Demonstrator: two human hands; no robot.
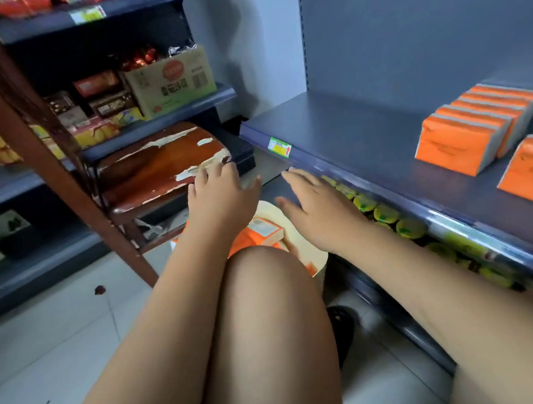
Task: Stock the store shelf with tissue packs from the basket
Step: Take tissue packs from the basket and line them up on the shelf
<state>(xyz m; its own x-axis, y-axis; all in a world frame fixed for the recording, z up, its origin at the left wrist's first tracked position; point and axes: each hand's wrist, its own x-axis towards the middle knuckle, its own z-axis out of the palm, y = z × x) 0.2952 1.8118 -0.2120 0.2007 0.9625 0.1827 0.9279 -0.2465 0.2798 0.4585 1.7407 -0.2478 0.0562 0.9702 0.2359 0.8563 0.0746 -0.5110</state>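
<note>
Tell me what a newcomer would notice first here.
Bright orange tissue packs stand in rows at the right of the dark blue metal shelf. Lower centre, the open left hand and right hand reach over a cream round basket holding more orange packs. Behind them sits a scuffed brown wooden chair.

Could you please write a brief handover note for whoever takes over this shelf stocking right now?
Left hand: open, empty, over the basket.
Right hand: open, empty, beside the basket, by the shelf front edge.
Tissue packs are visible in the basket, partly hidden by a knee.
Done: rows of packs stand on the shelf's right side.
Left: lift the remaining packs up beside those rows.
</note>
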